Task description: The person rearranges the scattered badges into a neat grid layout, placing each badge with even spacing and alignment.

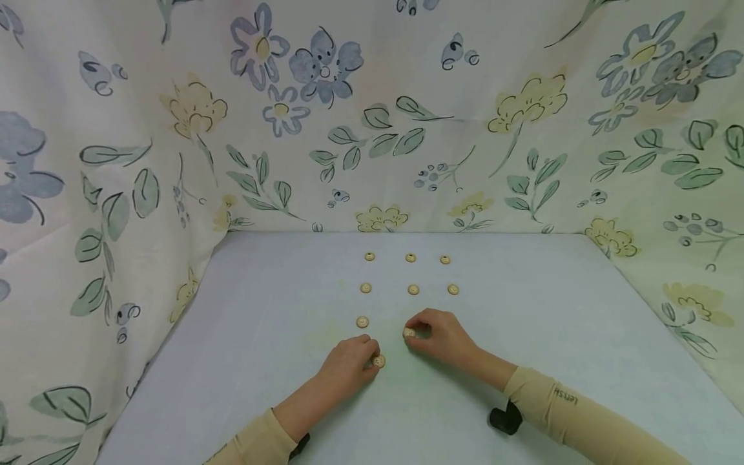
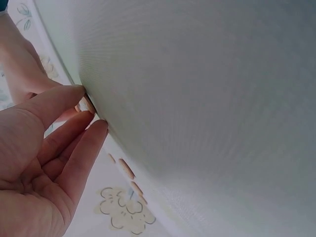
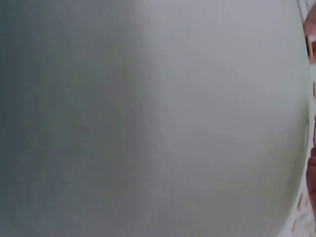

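Wooden buttons, tan, lie on a pale blue table [image 1: 244,361] at centre frame of the head view. Seven sit loose in rows: top row [image 1: 369,256], [image 1: 410,258], [image 1: 445,259]; 2nd row [image 1: 365,288], [image 1: 413,289], [image 1: 453,289]; 3rd row has one loose button [image 1: 363,321] on its left end.

Left hand [image 1: 349,365], lower centre, fingers curled, pinches a button [image 1: 379,361] at its fingertips, low on the table just below the 3rd row. Right hand [image 1: 438,336], just right of it, pinches another button [image 1: 409,332] btwn thumb and fingers, about level w/ the 3rd row, under the middle column. The two hands are close but apart.

Left wrist view: fingers [image 2: 74,148] lie against the table surface, w/ a bit of button [image 2: 81,106] at the tips and more buttons edge-on beyond. Right wrist view is nearly all table; only a sliver of hand shows at the right edge, grip not readable there.

Beige sleeves [image 1: 581,413] cover both forearms. Floral cloth [image 1: 116,161] w/ blue and yellow flowers hangs behind and at both sides of the table.
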`<state>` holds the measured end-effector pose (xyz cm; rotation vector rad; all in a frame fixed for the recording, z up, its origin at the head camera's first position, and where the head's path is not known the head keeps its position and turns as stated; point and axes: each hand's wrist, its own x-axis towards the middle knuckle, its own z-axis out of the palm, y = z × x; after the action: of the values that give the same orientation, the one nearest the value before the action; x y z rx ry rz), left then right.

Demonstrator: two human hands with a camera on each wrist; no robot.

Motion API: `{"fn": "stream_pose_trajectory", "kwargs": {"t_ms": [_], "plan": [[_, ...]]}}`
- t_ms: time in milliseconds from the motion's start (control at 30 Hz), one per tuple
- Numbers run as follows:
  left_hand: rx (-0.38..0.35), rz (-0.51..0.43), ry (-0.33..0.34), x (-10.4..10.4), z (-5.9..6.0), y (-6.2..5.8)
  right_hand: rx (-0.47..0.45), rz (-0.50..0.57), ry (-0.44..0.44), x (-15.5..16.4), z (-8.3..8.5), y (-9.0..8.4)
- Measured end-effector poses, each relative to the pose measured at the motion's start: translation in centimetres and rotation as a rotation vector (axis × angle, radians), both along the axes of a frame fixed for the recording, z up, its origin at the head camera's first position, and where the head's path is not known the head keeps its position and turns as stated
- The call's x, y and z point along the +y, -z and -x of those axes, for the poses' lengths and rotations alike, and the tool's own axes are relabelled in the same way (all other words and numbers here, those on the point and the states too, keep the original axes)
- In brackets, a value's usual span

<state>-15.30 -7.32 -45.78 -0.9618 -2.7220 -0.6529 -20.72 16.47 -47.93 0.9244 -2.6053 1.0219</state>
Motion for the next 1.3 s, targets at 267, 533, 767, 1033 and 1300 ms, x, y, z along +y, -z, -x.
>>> {"fn": "stream_pose_trajectory", "kwargs": {"t_ms": [267, 533, 767, 1033, 1300], "plan": [[0.013, -0.007, -0.005, 0.1, 0.0, 0.0, -0.025, -0.023, 0.088, 0.8, 1.0, -0.3], [0.004, -0.006, -0.011, 0.1, 0.0, 0.1, -0.047, -0.044, 0.143, 1.0, 1.6, -0.1], [0.015, -0.002, -0.016, 0.1, 0.0, 0.2, -0.034, -0.107, 0.190, 0.9, 2.0, 0.1], [-0.005, 0.006, -0.020, 0.1, -0.1, -0.1, -0.039, -0.127, 0.209, 0.8, 1.9, -0.1], [-0.008, 0.007, -0.021, 0.1, -0.2, -0.2, -0.055, -0.133, 0.212, 0.9, 1.9, -0.1]]}}
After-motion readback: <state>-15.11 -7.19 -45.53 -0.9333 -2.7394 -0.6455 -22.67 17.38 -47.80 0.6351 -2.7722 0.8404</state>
